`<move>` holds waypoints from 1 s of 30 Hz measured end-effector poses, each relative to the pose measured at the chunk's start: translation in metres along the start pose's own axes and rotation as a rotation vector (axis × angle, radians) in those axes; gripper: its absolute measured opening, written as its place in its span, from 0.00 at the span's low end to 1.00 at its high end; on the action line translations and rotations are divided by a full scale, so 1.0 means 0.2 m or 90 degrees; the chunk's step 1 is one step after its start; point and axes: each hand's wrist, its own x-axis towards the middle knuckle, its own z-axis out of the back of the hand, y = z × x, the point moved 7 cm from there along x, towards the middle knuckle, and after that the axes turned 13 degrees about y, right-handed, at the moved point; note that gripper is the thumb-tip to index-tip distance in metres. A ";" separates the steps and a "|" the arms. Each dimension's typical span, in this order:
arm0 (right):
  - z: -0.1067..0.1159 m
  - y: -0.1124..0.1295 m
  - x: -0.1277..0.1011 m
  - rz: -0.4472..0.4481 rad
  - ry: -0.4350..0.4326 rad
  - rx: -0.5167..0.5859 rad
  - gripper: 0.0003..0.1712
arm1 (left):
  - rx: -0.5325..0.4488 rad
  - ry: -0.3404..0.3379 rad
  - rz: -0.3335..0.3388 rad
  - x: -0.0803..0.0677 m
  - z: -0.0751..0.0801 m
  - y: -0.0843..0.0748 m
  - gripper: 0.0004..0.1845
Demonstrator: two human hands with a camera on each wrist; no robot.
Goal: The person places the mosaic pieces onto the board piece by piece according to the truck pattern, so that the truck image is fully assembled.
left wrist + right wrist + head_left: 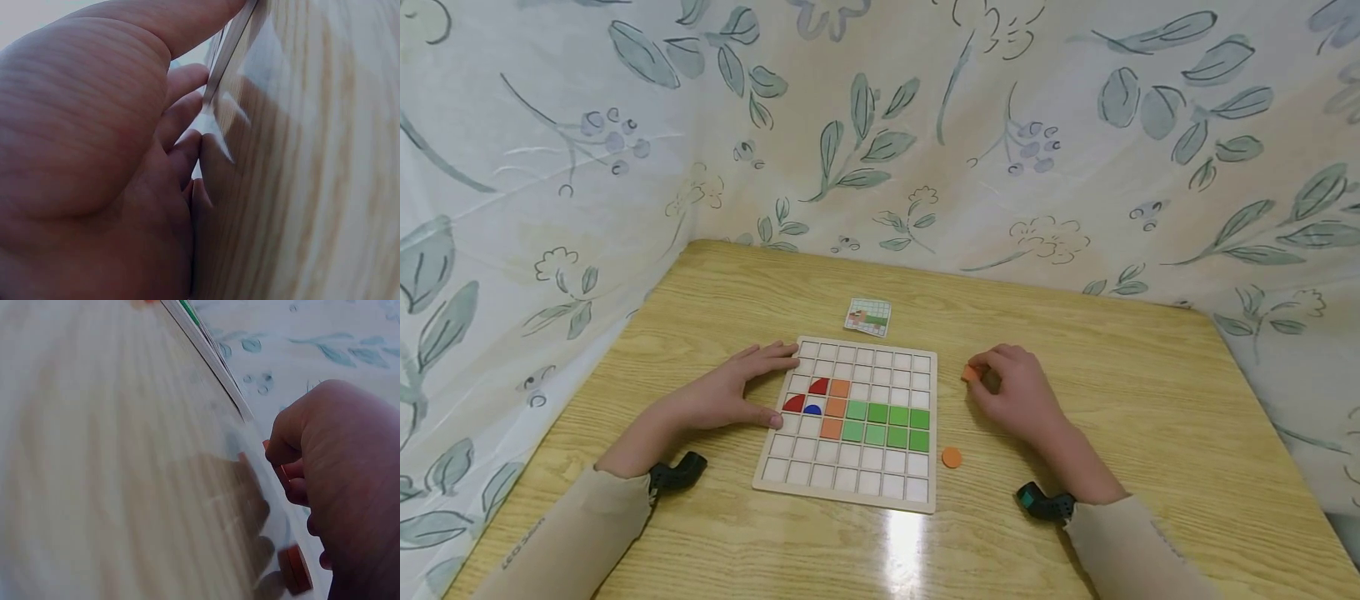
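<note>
Orange is showing at the fingertips of the right hand, where a small orange piece is being pinched between curled fingers and thumb, so this grip is grasping the piece and holding it just above the wooden surface, a little to the right of the grid board. The board is lying to the left of that hand, with its right edge nearest the piece, and the right hand is plainly the nearer of the two to it. In the right wrist view the same hand is curling over an orange disc that is sitting by the heel of the palm, with the board's edge running away up the frame. A second orange disc is lying loose on the surface just beside the board's lower right corner, apart from both hands. The left hand is resting flat and released, fingers straight, touching the board's left edge and steadying it; the left wrist view is showing those fingers lying against the board's rim. On the board, green tiles, orange tiles, red quarter pieces and a blue piece are filling cells. A small pattern card is lying beyond the board.
</note>
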 end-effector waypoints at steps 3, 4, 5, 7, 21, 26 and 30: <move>-0.01 0.06 0.01 0.038 -0.005 -0.002 0.10 | 0.006 -0.003 -0.004 0.00 0.00 0.00 0.47; -0.02 0.08 0.01 0.049 -0.005 -0.001 0.10 | 0.004 -0.003 -0.004 0.00 0.00 0.00 0.47; -0.03 0.10 0.01 0.059 -0.007 -0.003 0.10 | 0.002 -0.002 -0.004 0.00 0.00 0.00 0.47; -0.04 0.14 0.02 0.080 -0.010 -0.004 0.09 | -0.002 -0.001 -0.002 0.00 0.00 0.00 0.47; -0.16 0.41 0.03 0.158 0.010 0.015 0.09 | -0.011 0.003 -0.001 0.00 -0.01 0.02 0.47; -0.20 0.51 0.05 0.186 0.011 0.015 0.08 | 0.003 0.001 -0.010 0.01 -0.01 0.02 0.48; -0.21 0.59 0.07 0.218 0.004 0.025 0.07 | 0.005 0.004 -0.019 0.01 0.00 0.01 0.48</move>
